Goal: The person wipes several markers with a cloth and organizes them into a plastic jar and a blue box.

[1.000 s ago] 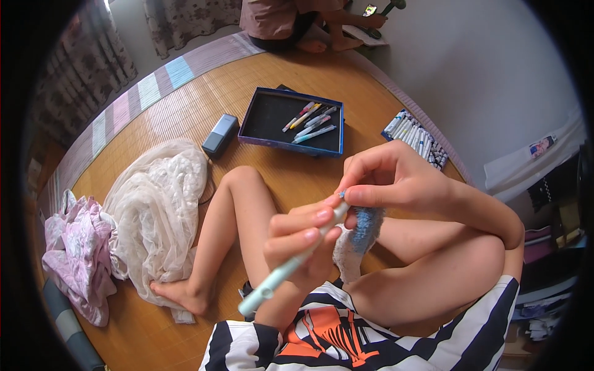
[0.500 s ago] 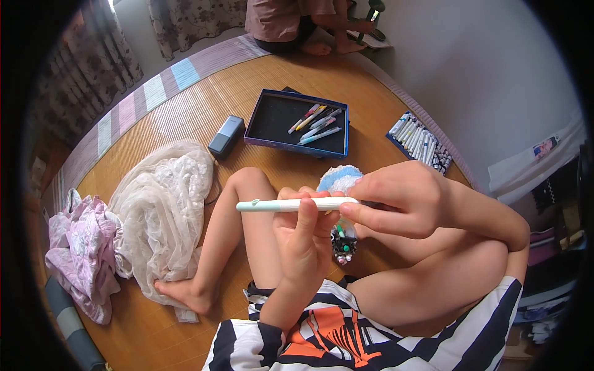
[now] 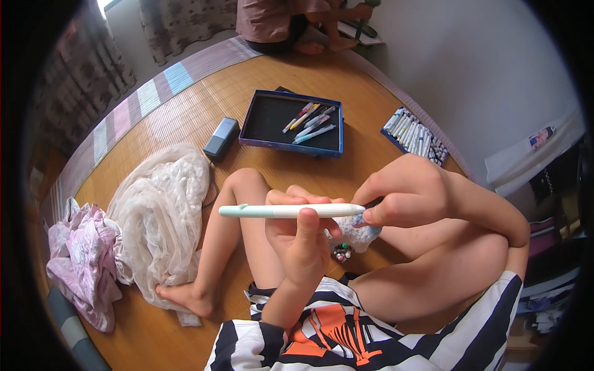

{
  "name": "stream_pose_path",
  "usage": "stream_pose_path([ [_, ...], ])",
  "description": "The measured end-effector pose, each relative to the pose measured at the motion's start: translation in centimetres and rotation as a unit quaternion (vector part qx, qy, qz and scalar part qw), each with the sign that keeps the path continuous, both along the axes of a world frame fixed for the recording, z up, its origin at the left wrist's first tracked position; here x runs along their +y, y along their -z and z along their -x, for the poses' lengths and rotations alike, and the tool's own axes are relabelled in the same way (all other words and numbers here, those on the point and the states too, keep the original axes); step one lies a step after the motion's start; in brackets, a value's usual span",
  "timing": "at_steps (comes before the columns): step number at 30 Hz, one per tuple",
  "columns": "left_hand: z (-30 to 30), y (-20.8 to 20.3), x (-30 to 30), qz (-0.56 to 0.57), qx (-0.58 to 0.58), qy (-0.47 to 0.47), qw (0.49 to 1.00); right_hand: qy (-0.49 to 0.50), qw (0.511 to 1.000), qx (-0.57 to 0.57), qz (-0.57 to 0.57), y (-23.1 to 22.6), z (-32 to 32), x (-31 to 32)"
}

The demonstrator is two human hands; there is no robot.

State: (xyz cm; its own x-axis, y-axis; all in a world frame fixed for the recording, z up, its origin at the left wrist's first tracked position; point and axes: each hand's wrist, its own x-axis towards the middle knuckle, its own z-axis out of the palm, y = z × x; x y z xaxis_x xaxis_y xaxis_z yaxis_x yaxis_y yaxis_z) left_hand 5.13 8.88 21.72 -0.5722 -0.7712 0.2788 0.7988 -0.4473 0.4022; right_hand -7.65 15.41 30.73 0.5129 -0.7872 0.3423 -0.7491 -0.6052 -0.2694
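Observation:
Level before me lies a slim pen, pale mint at its left end and white with ribbing toward its tip. My left hand is closed around its middle, thumb on the near side. At the pen's right tip, my right hand is closed in a pinch. A small dark bit shows between its fingers; what it is I cannot make out. Just below the right fingers is a fuzzy white and light-blue pouch, partly hidden by the hands. Several pen ends show beneath it.
A dark blue tray with several pens stands ahead on the mat. Left of it is a grey-blue case. A box of markers is at right. Sheer white fabric and pink cloth lie left. Another person sits at the back.
The right fingers have slid back off the pen's tip, so more of the tip shows. The pen has shifted slightly left. The fuzzy part of the pouch now appears lower, covering most pen ends.

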Motion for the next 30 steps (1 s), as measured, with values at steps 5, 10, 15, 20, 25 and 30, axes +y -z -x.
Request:
stream_pose_path([
  [5,0.4,0.2,-0.5,0.011,0.036,-0.010,0.999,0.062,0.992,-0.107,-0.024,-0.2,-1.1,-0.3],
  [10,0.5,0.9,-1.6,0.114,0.064,-0.063,0.989,0.175,0.912,-0.352,-0.119,0.5,-2.6,-0.8],
  [15,0.6,0.8,-1.6,0.187,0.059,-0.182,0.964,0.221,0.848,-0.432,-0.214,-0.1,-2.9,-0.9],
  [20,2.3,2.1,-0.8,0.271,0.048,-0.149,0.950,0.206,0.758,-0.522,-0.331,0.6,0.1,0.6],
  [25,2.6,0.8,-0.1,0.191,0.059,-0.199,0.959,0.269,0.742,-0.536,-0.300,-0.6,-1.2,0.1],
  [30,1.9,1.5,-0.2,0.234,0.035,-0.221,0.946,0.175,0.731,-0.622,-0.218,2.6,-2.0,0.3],
])
